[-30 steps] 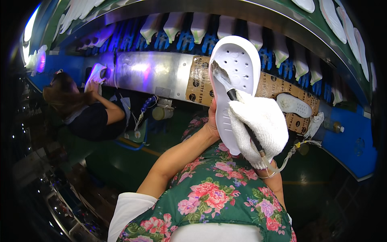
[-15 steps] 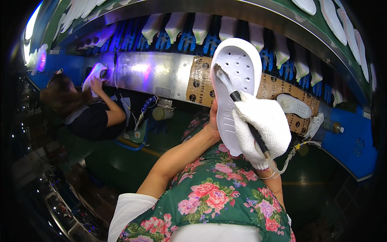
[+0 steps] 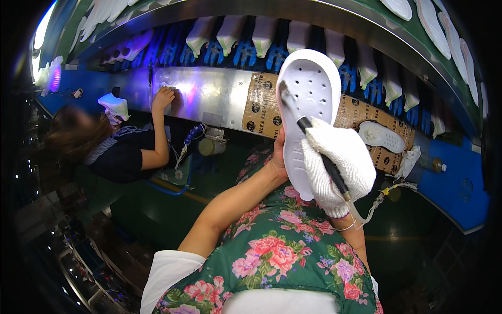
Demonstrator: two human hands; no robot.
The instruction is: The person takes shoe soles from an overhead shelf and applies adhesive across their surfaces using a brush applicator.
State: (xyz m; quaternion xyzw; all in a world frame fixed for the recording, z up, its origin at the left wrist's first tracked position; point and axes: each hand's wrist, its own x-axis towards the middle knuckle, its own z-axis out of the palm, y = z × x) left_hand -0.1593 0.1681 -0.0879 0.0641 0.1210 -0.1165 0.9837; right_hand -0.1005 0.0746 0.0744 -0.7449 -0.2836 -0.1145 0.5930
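Note:
A white shoe sole (image 3: 314,97) is held up in front of me, its inner face with small holes toward me. My bare left hand (image 3: 278,154) grips its left edge; most of its fingers are hidden behind the sole. My right hand (image 3: 341,165), in a white knit glove, is closed round the black handle of a brush (image 3: 303,123). A thin clear tube runs from the handle's lower end. The dark bristles touch the sole's inner face near its left rim, toward the far, wider end.
Printed brown cardboard (image 3: 259,107) covers part of the metal bench, with another white sole (image 3: 381,137) on it at right. Behind runs a row of shoe uppers (image 3: 264,36) on blue holders. A bottle (image 3: 433,164) stands far right. At left a co-worker (image 3: 128,141) holds a shoe (image 3: 114,107).
The bristles have moved slightly up along the sole's left rim, and the sole has shifted a little right. The co-worker's one hand has moved from the shoe to the metal bench.

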